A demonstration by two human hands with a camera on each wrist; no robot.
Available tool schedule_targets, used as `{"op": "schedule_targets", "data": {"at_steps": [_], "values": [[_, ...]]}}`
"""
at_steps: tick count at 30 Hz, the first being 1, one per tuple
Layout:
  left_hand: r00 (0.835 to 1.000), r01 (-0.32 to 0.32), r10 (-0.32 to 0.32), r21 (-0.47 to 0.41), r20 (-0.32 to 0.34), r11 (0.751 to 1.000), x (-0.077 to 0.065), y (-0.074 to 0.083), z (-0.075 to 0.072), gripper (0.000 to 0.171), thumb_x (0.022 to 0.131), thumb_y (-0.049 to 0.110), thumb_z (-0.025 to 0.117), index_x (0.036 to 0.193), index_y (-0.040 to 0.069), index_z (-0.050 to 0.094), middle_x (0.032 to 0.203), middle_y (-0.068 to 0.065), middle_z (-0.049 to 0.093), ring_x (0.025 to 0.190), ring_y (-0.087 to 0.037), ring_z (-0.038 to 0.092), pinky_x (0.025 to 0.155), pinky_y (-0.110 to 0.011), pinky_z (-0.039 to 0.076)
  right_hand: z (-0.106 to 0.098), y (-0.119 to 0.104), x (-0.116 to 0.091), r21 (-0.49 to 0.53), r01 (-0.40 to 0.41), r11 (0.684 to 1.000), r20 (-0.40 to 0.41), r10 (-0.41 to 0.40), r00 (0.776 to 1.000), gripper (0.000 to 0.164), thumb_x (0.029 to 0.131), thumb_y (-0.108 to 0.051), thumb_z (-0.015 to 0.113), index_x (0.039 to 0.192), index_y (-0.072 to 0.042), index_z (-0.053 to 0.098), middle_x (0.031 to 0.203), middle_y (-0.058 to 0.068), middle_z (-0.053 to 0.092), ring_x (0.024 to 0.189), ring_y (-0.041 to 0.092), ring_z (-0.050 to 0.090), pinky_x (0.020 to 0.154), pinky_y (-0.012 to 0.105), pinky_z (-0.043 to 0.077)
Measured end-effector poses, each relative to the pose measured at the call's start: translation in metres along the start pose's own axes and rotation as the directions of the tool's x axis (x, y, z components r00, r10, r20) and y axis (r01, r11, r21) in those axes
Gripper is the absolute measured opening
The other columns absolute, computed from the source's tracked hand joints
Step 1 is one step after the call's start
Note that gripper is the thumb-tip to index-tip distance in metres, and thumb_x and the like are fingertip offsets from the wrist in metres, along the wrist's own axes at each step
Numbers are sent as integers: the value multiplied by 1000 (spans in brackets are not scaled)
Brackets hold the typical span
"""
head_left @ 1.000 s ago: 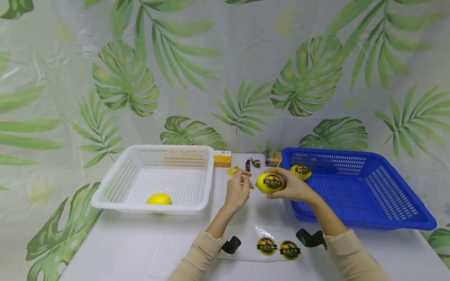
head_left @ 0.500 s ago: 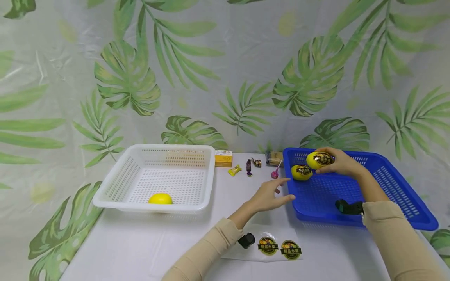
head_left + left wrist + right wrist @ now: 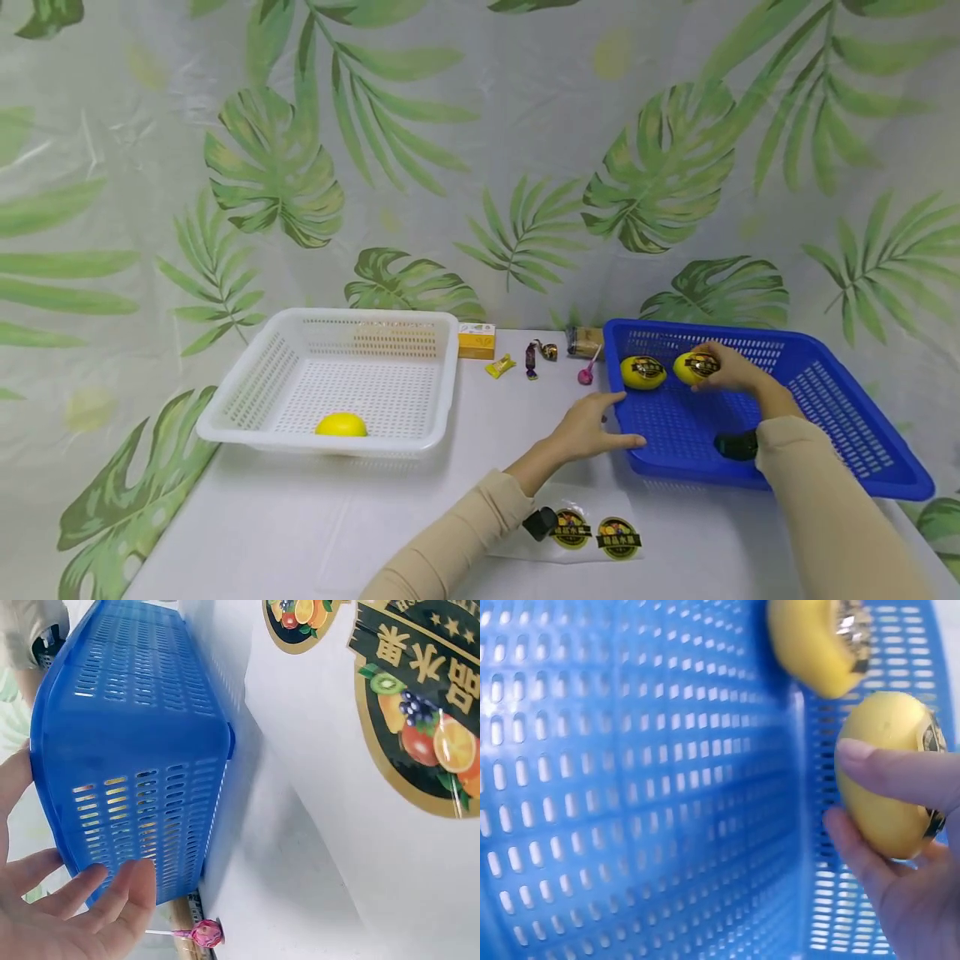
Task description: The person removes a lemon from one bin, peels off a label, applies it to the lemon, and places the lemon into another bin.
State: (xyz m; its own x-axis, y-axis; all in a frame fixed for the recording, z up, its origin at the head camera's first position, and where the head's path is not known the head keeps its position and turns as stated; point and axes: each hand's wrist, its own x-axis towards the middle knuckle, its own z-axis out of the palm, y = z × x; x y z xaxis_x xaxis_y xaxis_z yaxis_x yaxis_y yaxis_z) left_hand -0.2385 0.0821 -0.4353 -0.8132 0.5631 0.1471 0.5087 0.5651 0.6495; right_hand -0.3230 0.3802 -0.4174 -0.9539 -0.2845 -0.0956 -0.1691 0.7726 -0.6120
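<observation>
- R hand (image 3: 738,373) grips lemon (image 3: 686,368) btwn thumb & fingers in blue basket (image 3: 667,429); can't tell if it touches bottom.
- Risk: early release cd. roll it into 2nd lemon (image 3: 636,377), being round.
- L hand (image 3: 583,429) fingers spread wide by rim; a bump might shift basket.
- Long axis approx. L–R, one end twd. 2nd lemon.

Fingers (image 3: 859,849) grip a lemon (image 3: 885,819) in a blue basket (image 3: 652,772).

It's a makeshift workspace — leaf-print sheet (image 3: 525,125) behind a white table (image 3: 262,533).
</observation>
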Motion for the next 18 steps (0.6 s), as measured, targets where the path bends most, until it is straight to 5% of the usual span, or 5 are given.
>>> {"op": "schedule_targets", "data": {"at_steps": [11,18], "values": [[1000,16,-16,-8,20,1000,0,0,0,73,83,44,69,141,9,43,141,-7,46,128,-16,44,102,-24,37,20,8,13,-173,-127,977,-17,127,992,67,71,-9,77,117,17,36,109,38,47,96,50,50,80,56,43],[999,20,-19,-38,26,999,0,0,2,73,83,42,69,141,8,42,140,-7,47,113,-16,55,91,-18,43,27,3,19,-208,-194,959,-56,186,981,70,71,-6,77,118,16,31,110,43,38,100,55,45,81,59,41]]}}
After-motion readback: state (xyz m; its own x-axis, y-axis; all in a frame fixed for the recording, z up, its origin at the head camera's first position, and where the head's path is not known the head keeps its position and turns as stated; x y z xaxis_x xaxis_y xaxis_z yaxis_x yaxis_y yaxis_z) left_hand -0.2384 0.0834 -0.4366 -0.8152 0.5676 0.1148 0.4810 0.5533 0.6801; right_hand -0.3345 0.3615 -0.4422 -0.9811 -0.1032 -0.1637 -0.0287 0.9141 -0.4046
